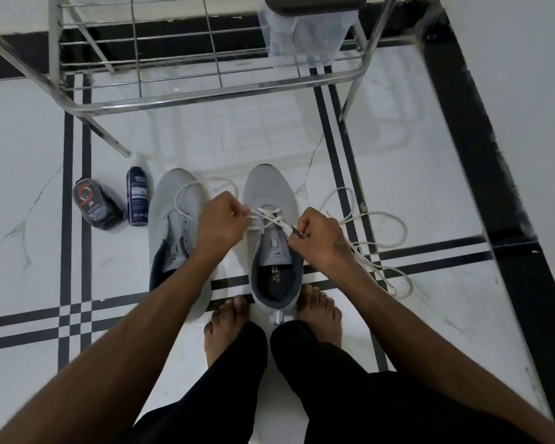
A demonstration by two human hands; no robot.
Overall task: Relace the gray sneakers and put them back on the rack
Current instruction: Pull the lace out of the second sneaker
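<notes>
Both hands pinch the white lace (271, 216) over the right sneaker (271, 200): left hand (222, 219), right hand (318, 233). 2 bottles (137, 197) stand left.

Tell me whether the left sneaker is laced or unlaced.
Unlaced. The left sneaker shows bare eyelets and an open tongue; both hands are threading the white lace through the right sneaker.

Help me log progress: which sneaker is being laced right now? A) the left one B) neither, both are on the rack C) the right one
C: both hands, left hand and right hand, pinch the white lace over the right sneaker; the left sneaker sits beside it, unlaced.
</notes>
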